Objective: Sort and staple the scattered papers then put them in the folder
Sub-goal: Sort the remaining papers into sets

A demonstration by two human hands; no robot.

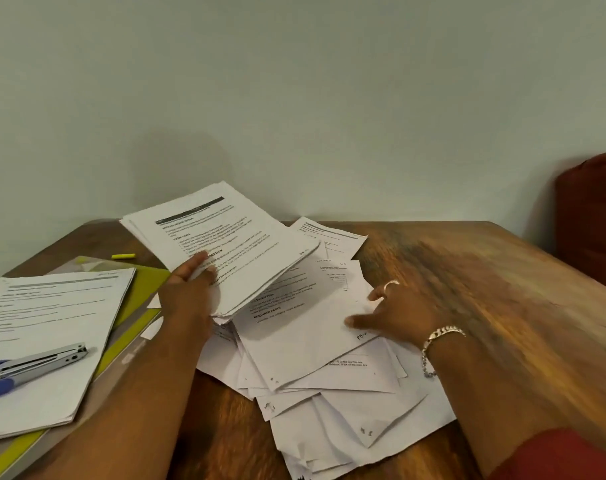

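My left hand [187, 292] grips a stack of printed sheets [225, 237] by its near corner and holds it tilted above the table. Beneath it lies a scattered heap of loose white papers [329, 382]. My right hand [395, 311], wearing a ring and a bracelet, rests with spread fingers on the top sheet of that heap [301, 323]. At the left a second stack of papers [48, 337] lies on a yellow-green folder [142, 292]. On that stack sit a silver stapler [40, 360] and a blue pen [0, 388].
The wooden table [485, 306] stands against a pale wall. A yellow highlighter [123, 256] lies near the far left edge. A dark red cushion or chair back [592, 220] stands at the right.
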